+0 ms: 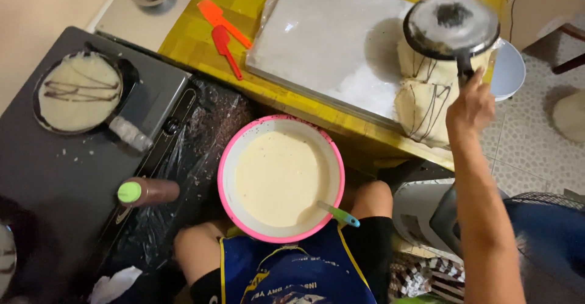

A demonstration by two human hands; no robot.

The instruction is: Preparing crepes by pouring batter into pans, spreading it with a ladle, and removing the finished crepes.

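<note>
At twelve o'clock in the head view, a yellow worktop (201, 45) carries a large pale metal tray (323, 42), with two orange-red spatulas (222, 27) lying just beside the tray at its nine o'clock. The floor at three o'clock is pale speckled tile (524, 139).

The right hand (470, 106) reaches out toward one o'clock, its fingers (481, 91) wrapped tight around the dark handle of a small round pan (451, 25), which is turned bottom-up over the tray's right end. Directly under the pan lie pale round crepes (420, 100) striped with dark lines, resting on the tray's right edge. The left hand is out of view.

At nine o'clock a black stove (67, 176) holds a second dark pan (79, 94) with another pale crepe marked with dark drizzle. A brown squeeze bottle (149, 191) with a green cap lies on its side at the stove's near edge, beside crumpled clear plastic.

At six o'clock, a pink-rimmed bowl (228, 158) of pale batter sits on the person's lap, a teal-handled utensil (339, 214) leaning on its rim at four o'clock. A blue apron (298, 273) with yellow trim lies below.
</note>
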